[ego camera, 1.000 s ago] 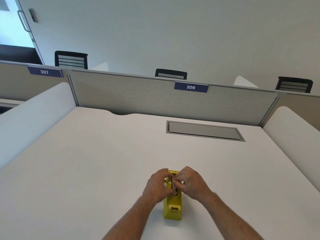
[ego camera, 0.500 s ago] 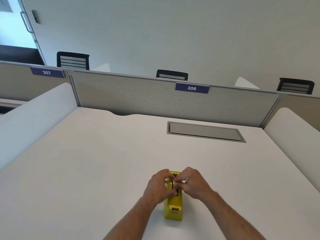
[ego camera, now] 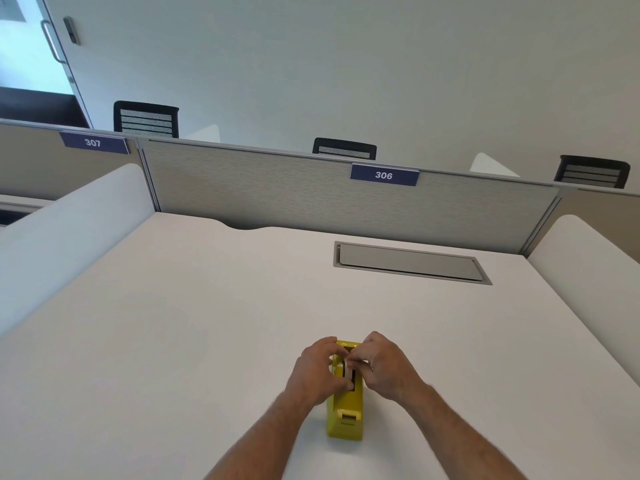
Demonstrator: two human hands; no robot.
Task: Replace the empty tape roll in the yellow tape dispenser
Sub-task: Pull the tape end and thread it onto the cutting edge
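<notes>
From the head view, a yellow tape dispenser (ego camera: 345, 407) is seen standing on a white table (ego camera: 173, 341), near its front edge and slightly right of centre. The dispenser's far end is flanked by both hands. The left hand (ego camera: 317, 370) is curled against the dispenser's left side, and a small pale roll (ego camera: 337, 367) is pinched between the fingers of both hands above the dispenser's slot. The right hand (ego camera: 382, 367) is closed on the same roll from the right. Further back, a grey hatch (ego camera: 410, 263) is set into the table, and a partition (ego camera: 277, 188) labelled 306 is seen behind it.
</notes>
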